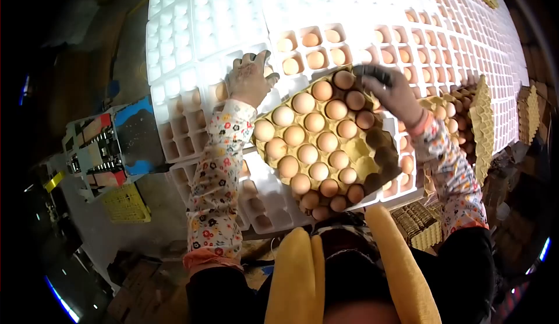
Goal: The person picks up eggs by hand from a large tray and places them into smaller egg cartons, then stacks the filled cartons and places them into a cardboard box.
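Note:
A yellowish pulp tray (364,164) full of brown eggs lies tilted across the white cell trays, close to my body; a few of its right-hand pockets hold no egg. At its upper right corner, my right hand (387,91) grips the edge, thumb and dark-tipped fingers by the corner eggs. To the upper left of the pulp tray, my left hand (250,79) is over the white cells (204,71), fingers apart. One egg (268,71) shows between its thumb and index finger, apparently in a cell. Several eggs (315,59) sit in cells between my hands.
More eggs fill white cells (428,56) at the right. Another pulp tray of eggs (460,111) stands beside my right forearm, with an upright pulp tray (481,129) next to it. A yellow crate (126,203) and blue-and-grey machine (108,149) are at the left.

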Demonstrator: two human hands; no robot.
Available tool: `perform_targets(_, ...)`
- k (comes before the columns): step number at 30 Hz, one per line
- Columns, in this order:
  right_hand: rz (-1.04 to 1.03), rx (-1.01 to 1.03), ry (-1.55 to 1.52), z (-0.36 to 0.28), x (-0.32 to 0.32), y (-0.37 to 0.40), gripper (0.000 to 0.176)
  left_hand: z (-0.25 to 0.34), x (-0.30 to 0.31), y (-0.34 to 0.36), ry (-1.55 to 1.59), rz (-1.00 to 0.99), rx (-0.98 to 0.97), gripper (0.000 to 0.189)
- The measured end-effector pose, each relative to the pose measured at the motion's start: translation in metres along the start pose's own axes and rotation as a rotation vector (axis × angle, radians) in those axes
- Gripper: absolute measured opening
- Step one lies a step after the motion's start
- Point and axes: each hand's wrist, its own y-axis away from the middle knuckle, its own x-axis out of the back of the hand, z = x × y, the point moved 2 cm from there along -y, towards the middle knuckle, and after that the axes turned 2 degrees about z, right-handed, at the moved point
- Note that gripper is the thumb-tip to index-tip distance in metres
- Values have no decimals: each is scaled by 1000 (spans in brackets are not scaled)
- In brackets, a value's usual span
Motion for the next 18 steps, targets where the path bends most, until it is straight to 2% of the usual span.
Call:
perform_targets(1, -89, -79, 130, -3, -1, 28, 38, 5, 4, 0, -23, -46, 3, 58)
perform_targets(3, -95, 362, 818, 0, -17, 63, 43, 39, 27, 18, -50, 121, -109, 53)
perform_targets(5, -100, 490, 869, 5, -21, 72, 48, 75, 35, 33, 207, 131, -274, 49)
perform_targets(7, -75, 548, 874, 15, -16, 65, 48, 107, 24, 34, 60, -141, -337, 48)
perform_targets(8, -128, 491, 908, 14, -11, 68, 42, 110, 24, 27, 20, -181, -340, 48)
perform_targets(10, -4, 232, 294, 28, 2, 75, 38, 118, 22, 19, -56, -275, -351, 48)
perform_targets(13, 126, -135, -792, 39, 21, 73, 35, 112, 30, 36, -11, -181, -385, 47)
perform_targets(14, 91, -47, -702, 49, 23, 61, 37, 109, 38, 43, 121, -125, -350, 44)
perform_targets(15, 60, 43, -609, 58, 27, 51, 39, 104, 44, 48, 499, -30, -219, 41)
perform_targets(17, -154, -49, 65, 15, 13, 39, 45, 85, 45, 54, 1240, 174, 77, 35)
perform_targets(18, -36, 226, 498, 5, -5, 38, 49, 66, 36, 50, 1392, 181, 111, 28)
